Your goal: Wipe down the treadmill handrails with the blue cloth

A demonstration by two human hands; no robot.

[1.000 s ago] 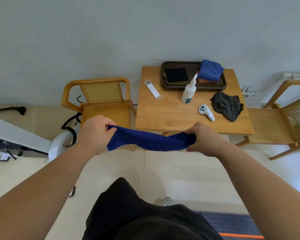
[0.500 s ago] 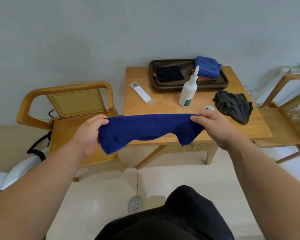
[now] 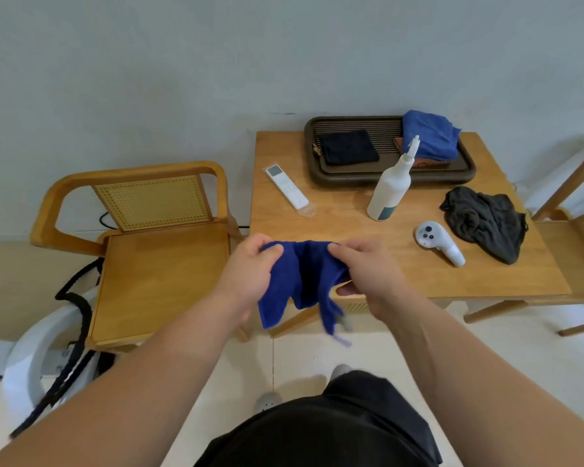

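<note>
Hands close together, left hand (image 3: 250, 274) and right hand (image 3: 368, 274) each pinching the blue cloth (image 3: 300, 281), which hangs bunched over the table's (image 3: 351, 230) front edge. Loose corners dangle; shallow pinches could slip. No treadmill handrails visible.

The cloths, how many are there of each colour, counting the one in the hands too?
Blue: 2, the blue cloth held by the left hand and right hand, and a folded blue cloth on the tray.
Black: 1, a folded black cloth on the tray.
Dark grey: 1, a crumpled cloth on the table.
Total: 4
</note>
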